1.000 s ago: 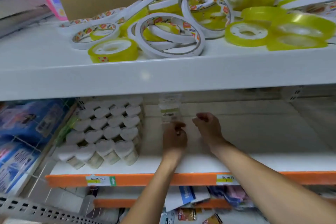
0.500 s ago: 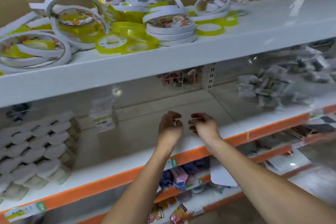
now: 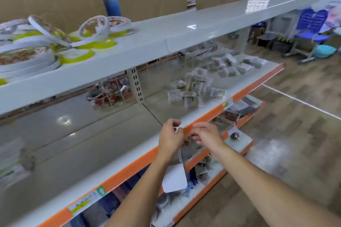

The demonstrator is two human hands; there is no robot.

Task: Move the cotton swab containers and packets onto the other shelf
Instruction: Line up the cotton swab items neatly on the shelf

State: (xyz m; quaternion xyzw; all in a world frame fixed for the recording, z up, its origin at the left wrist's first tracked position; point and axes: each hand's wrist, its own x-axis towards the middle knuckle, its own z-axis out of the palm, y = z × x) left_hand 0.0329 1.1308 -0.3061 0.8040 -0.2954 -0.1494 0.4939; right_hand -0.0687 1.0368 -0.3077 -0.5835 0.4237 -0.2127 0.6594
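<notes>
A blurred pile of small cotton swab packets (image 3: 191,90) lies on the right section of the middle shelf (image 3: 96,140), with more greyish packets (image 3: 238,66) farther along. At the far left edge a blurred stack of packets or containers (image 3: 13,164) is barely readable. My left hand (image 3: 170,135) and my right hand (image 3: 207,135) hover side by side in front of the shelf's orange front edge (image 3: 129,169), short of the packets. Their fingers are loosely curled and nothing shows in either.
Rolls of yellow and white tape (image 3: 36,48) crowd the top shelf's left part. A wire grid backs the shelf. Lower orange-edged shelves (image 3: 203,175) hold mixed goods and a white card. Blue chairs (image 3: 313,33) stand on the wooden floor at the far right.
The view has swung right, so the heart-lidded containers have slid out of sight to the left. Both hands have drawn back from inside the shelf to its front edge.
</notes>
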